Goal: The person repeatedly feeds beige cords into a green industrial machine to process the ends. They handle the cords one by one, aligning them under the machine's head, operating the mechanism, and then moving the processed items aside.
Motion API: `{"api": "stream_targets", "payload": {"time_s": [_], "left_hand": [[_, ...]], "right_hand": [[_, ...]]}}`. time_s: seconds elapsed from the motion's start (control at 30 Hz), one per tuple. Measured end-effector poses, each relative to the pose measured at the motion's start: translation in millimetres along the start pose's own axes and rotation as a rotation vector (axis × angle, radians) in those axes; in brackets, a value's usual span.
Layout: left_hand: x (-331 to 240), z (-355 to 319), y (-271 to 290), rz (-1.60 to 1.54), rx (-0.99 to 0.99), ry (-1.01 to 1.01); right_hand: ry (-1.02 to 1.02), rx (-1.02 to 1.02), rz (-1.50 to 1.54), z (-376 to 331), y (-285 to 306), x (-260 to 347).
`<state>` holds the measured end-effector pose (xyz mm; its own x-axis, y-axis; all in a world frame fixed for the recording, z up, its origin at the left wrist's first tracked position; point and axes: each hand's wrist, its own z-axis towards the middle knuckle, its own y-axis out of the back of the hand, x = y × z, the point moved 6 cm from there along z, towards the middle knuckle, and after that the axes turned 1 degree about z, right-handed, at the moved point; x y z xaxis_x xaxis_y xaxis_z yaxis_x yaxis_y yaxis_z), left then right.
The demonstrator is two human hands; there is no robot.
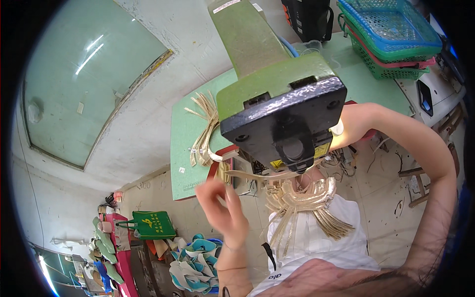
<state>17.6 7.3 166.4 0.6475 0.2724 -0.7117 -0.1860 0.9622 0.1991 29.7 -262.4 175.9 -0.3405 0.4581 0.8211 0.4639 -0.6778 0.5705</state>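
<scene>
My left hand (222, 208) is raised in front of the green machine, its fingers curled inward and blurred. Just beyond its fingertips is the free end of a pale gold strip (247, 175), which runs right under the machine head (287, 119). Whether the fingers touch that strip is unclear. My right hand (349, 126) reaches in from the right behind the black-fronted head, so its fingers are hidden. A bundle of shiny gold straps (302, 200) lies across my lap on white cloth. More gold straps (205, 131) rest on the green table, left of the machine.
Stacked plastic baskets (391, 37) stand on the table's far right, with a phone (424, 97) nearby. A black bag (309, 20) sits at the back. On the floor to the left are a green bag (152, 225) and a tub of teal and white pieces (195, 265).
</scene>
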Motion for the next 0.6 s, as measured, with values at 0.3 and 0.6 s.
{"api": "stream_targets", "payload": {"time_s": [0.3,0.6], "left_hand": [[12,-77,-127,-0.672,0.765,0.72],[21,-76,-106,-0.705,0.552,0.766]], "right_hand": [[0.155,-0.061,-0.219,12,-26,19],[-0.071,0.013,-0.126,7,-26,12]]}}
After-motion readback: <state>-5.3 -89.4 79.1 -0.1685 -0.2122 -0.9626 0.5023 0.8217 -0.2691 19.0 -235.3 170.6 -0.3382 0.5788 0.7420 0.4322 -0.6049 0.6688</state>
